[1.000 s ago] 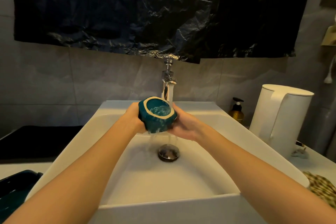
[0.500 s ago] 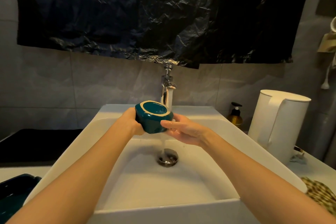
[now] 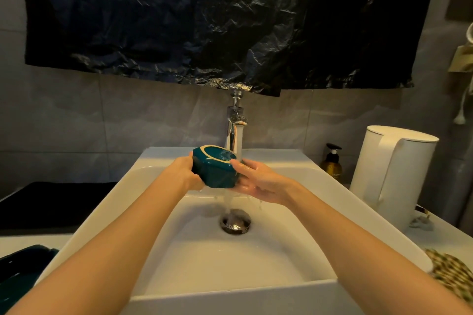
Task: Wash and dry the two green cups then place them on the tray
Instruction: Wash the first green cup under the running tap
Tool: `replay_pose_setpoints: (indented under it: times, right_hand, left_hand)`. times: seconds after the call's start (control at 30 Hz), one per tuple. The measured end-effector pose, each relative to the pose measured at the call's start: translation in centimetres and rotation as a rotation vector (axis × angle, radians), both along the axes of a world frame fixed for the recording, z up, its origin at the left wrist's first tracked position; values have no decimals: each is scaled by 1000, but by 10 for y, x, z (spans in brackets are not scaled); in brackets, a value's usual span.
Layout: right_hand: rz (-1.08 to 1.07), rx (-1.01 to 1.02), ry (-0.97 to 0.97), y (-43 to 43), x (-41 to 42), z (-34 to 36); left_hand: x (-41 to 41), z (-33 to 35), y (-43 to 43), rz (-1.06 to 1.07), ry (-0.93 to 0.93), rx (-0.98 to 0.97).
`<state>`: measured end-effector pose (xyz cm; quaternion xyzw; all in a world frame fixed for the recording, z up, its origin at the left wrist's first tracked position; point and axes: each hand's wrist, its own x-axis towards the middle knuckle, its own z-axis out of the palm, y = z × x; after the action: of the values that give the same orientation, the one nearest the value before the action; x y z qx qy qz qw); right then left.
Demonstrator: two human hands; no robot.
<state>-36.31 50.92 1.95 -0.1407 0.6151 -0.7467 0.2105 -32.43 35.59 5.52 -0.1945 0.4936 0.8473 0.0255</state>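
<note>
Since half a second ago the green cup [image 3: 213,174] has tipped its mouth toward the running tap [image 3: 235,133]. Water now splashes inside it and streams off its underside.

Left hand [image 3: 183,174] has a proper grip on it, thumb at the rim and fingers curled round the left wall. Right hand [image 3: 261,183] isn't really gripping. Its fingers lie fairly straight against the cup's right side, wet from the stream.

Cup is up in the air over the back half of the sink [image 3: 107,212], just in front of the spout and above the drain [image 3: 235,221]. Plenty of free basin below and toward the near rim, and both side walls are well apart from the hands.

Out on the worktop [image 3: 440,240] a white kettle [image 3: 391,174] stands near the sink's right edge. An amber pump bottle [image 3: 332,165] sits between the two by the wall, label too small to read. Woven mat [image 3: 453,271] is at the near right. Dark teal dish [image 3: 23,268] at the near left is cut off by the frame.
</note>
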Motion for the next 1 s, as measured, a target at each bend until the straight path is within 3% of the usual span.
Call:
replay_pose_setpoints:
  times: [0.17,0.37,0.67,0.8,1.0]
  right_hand:
    - [-22,262,145,1,0,-6]
    - [-113,420,140,1,0,-7]
    - [73,318,142,14,-2,-6]
    - [-32,397,131,3,2,-6]
    - [-162,328,14,-5,0,-4]
  left_hand:
    - [-14,-5,1,-7,-63,59]
    - [-13,-2,14,-82,-72,14]
    - [-18,-3,11,-120,-52,-31]
    - [-23,-7,18,-163,-29,-88]
    - [-31,-13,28,-157,32,-106]
